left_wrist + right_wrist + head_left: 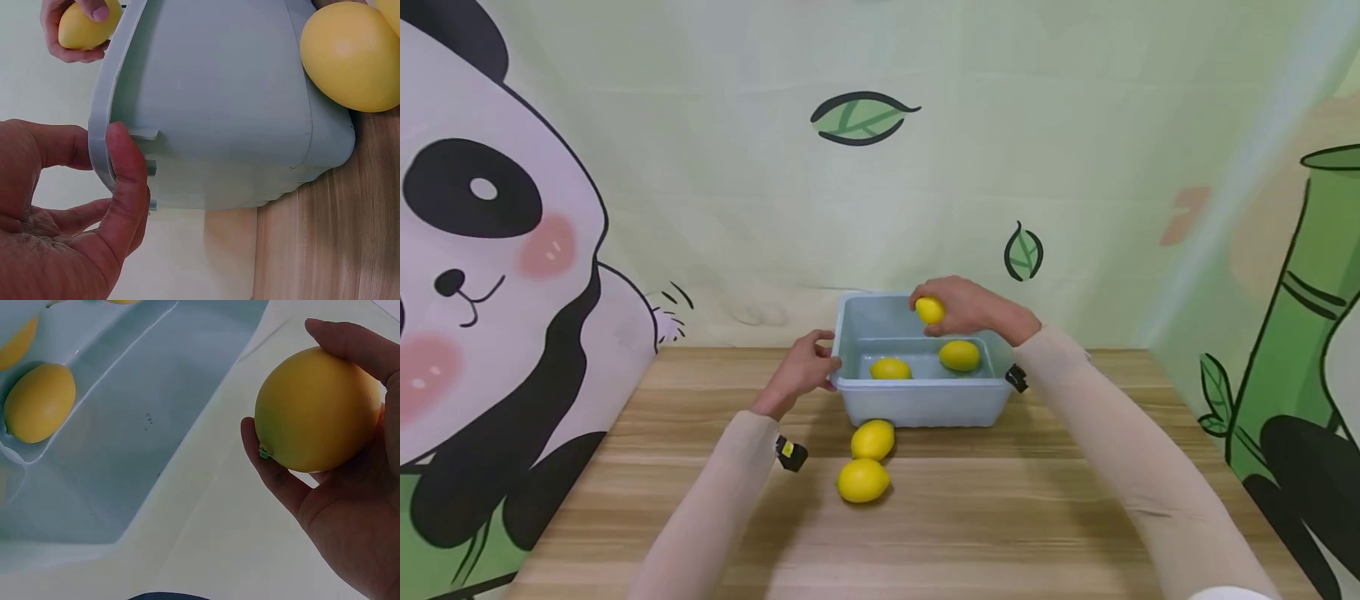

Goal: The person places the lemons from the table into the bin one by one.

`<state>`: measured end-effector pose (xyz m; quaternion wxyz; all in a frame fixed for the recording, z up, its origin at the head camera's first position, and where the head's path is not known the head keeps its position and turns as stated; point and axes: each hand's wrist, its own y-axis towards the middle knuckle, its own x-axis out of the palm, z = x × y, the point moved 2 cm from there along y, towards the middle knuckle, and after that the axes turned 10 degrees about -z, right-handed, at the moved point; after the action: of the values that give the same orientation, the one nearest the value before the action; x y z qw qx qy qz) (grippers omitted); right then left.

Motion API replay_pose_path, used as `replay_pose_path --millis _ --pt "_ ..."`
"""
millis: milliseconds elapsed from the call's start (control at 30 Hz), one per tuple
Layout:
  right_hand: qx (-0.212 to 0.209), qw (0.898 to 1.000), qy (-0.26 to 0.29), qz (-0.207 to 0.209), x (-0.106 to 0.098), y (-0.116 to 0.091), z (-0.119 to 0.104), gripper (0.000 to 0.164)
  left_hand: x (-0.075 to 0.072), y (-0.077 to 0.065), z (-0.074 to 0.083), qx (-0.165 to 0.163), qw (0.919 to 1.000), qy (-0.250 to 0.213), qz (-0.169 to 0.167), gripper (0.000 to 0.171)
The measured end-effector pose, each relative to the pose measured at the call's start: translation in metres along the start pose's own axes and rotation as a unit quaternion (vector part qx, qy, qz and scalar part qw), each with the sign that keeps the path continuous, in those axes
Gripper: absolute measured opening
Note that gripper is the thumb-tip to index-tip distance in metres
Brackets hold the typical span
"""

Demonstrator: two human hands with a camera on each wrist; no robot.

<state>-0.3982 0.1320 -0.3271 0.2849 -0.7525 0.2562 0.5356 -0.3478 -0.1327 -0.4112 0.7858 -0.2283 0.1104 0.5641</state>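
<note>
My right hand (pixel 962 305) grips a lemon (pixel 929 311) above the far side of a light blue plastic bin (pixel 925 403). In the right wrist view, fingers and thumb curl round that lemon (pixel 319 409), its green stem end showing. With my left hand (pixel 805 367) I pinch the bin's left rim; the left wrist view has thumb and fingers on either side of the rim (pixel 100 134). Inside the bin lie two lemons, one at the front left (pixel 891 368) and one at the right (pixel 959 356).
Two more lemons lie on the wooden table (pixel 970 508) before the bin, one close to its front wall (pixel 872 440) and one nearer me (pixel 862 481). Behind the table hangs a pale green backdrop (pixel 737 167) with panda and bamboo drawings.
</note>
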Motion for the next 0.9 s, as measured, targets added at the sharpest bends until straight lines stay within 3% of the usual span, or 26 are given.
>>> replay_pose_path --millis 467,667,900 --pt "0.058 0.997 0.031 -0.048 0.016 0.019 0.023 0.039 0.001 -0.002 0.000 0.005 1.0000 -0.001 0.001 0.057" --pt "0.069 0.995 0.043 -0.060 0.024 0.021 0.029 0.042 0.005 -0.002 -0.001 0.003 1.0000 0.004 0.001 0.057" --pt "0.070 0.995 0.041 -0.060 0.020 0.023 0.030 0.043 0.003 -0.001 0.000 0.018 0.9998 0.004 0.008 0.058"
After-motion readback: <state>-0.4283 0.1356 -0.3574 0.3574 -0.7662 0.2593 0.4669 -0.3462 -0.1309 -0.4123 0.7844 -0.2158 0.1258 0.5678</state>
